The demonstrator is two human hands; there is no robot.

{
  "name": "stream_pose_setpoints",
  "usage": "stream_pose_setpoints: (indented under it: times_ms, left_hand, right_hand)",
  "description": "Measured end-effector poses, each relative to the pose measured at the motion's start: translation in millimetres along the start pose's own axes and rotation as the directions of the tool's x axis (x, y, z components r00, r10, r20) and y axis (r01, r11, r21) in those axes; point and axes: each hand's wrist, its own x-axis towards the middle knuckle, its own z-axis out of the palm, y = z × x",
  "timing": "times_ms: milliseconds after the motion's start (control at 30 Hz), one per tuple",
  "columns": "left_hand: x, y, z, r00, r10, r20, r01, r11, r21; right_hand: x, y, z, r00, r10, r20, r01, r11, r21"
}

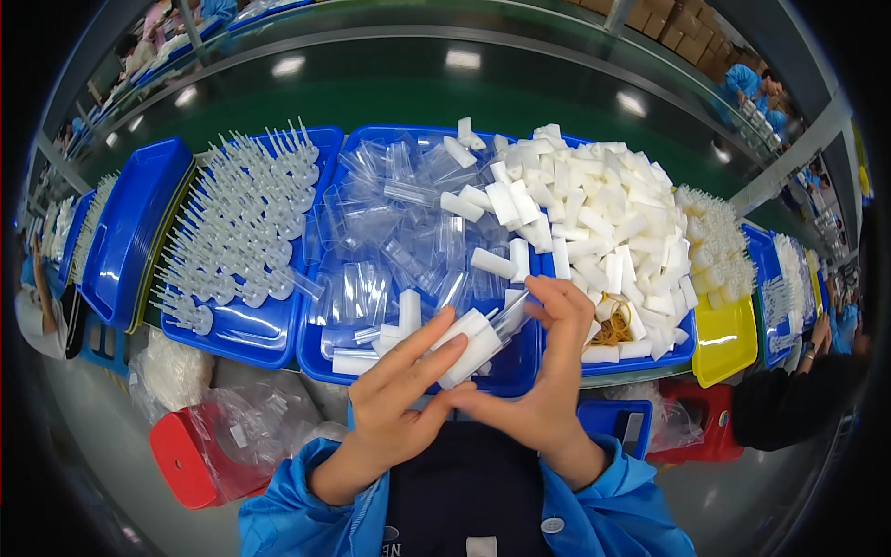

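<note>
My left hand (399, 399) is closed round a couple of white foam-like blocks (475, 345), held side by side above the tray of clear parts. My right hand (548, 385) pinches a thin clear plastic sleeve (510, 317) between its fingers, right against the blocks' far end. The right thumb reaches across to the left fingertips. Below both hands is a blue tray (325, 367) with many clear plastic sleeves (399, 209) and some stray white blocks. How far the sleeve overlaps the blocks is hard to make out.
A heap of white blocks (631, 213) fills the tray at right, with yellow rubber bands (613, 327) in it. White spiked parts (241, 213) stand in the left tray. Stacked blue trays (130, 241), a yellow tray (729, 343) and red stools (190, 459) flank the work. A green belt (390, 84) runs behind.
</note>
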Motion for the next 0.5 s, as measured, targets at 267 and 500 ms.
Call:
stream_pose_setpoints:
  times_ms: [267, 500]
  left_hand:
    - [-2, -5, 10, 0.996, 0.079, -0.048, -0.075, 0.995, 0.068]
    - [3, -9, -10, 0.974, -0.011, -0.228, 0.009, 1.0, -0.008]
  right_hand:
    - [-11, 1, 12, 0.972, -0.233, -0.018, 0.206, 0.892, -0.402]
    - [24, 21, 0, 0.952, -0.252, 0.172, 0.276, 0.952, -0.135]
